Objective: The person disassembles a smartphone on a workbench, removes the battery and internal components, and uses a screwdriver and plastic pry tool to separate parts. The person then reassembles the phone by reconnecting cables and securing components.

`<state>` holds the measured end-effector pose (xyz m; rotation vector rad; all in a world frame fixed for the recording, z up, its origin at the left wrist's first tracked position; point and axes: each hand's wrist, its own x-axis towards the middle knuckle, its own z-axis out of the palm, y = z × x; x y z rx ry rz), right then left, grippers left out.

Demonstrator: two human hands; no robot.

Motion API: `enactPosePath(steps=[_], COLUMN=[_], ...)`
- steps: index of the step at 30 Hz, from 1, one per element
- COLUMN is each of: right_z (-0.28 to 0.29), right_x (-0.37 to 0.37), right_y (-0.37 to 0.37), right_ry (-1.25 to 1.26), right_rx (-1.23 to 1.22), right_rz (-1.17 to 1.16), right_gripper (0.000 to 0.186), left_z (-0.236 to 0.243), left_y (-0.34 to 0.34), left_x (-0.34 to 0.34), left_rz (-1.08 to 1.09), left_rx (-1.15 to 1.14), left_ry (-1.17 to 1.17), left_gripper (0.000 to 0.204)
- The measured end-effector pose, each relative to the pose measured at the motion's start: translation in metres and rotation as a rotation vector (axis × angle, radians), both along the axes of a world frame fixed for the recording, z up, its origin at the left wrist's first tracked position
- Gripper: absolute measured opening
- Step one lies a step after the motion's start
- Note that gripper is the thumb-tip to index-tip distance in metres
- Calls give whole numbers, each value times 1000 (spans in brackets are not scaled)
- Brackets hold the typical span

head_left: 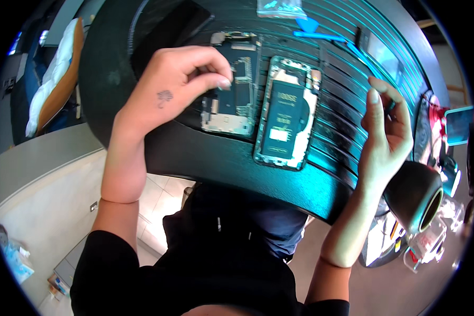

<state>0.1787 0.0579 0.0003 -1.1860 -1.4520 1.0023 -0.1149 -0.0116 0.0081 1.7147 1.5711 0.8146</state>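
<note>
My left hand (181, 79) is over the left edge of an opened phone body (229, 118) with bare circuit boards and metal plates. Its thumb and forefinger are pinched together above the board; anything between them is too small to make out. Just right of that lies a second opened phone (285, 113), its dark battery showing inside a pale frame. At the table's right side my right hand (387, 126) is raised, fingers loosely curled, with the thumb tip slightly apart from the forefinger. Nothing shows in it.
On the dark grooved table (221, 158) lie blue pry tools (321, 36), a clear plastic bag (280, 8), a dark glossy panel (382, 52) and a black flat item (171, 31). A dark rounded pot (413, 195) stands by my right wrist.
</note>
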Motion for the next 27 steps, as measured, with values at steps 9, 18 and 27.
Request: enactPosePath(steps=[9, 18, 27], right_z=[-12, -12, -8], right_x=[1, -1, -5], right_y=[1, 0, -4], right_ry=[-120, -172, -152], right_rx=[59, 51, 2], right_rz=[31, 58, 121], right_gripper=[15, 14, 11], left_z=[-3, 3, 8], left_y=[-2, 3, 14], left_x=[-7, -16, 12], left_rz=[-193, 53, -88], left_rx=[157, 190, 280], left_ry=[86, 141, 520], left_gripper=[9, 16, 68])
